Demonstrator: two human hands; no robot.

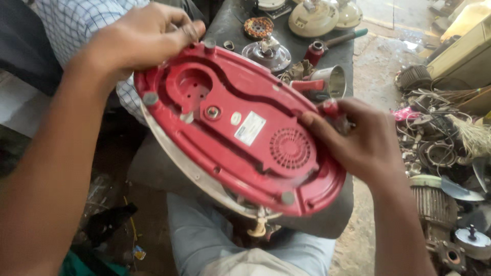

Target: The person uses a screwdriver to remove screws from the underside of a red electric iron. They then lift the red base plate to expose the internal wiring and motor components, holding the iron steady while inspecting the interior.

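We see a dark workbench (232, 20) under daylight; right of it, dusty concrete floor (376, 66) and a scrap pile (445, 148).

Far on my dark workbench (225, 23) sit a copper motor winding (258, 27), cream housings (313, 19) and a steel cup (331, 81), with scrap motors (434, 204) piled right

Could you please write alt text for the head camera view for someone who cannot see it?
Two bare hands hold a red oval appliance base plate tilted, underside up, over a dark workbench. The left hand grips its upper edge; the right hand grips its right rim. Motor parts and scrap lie around.
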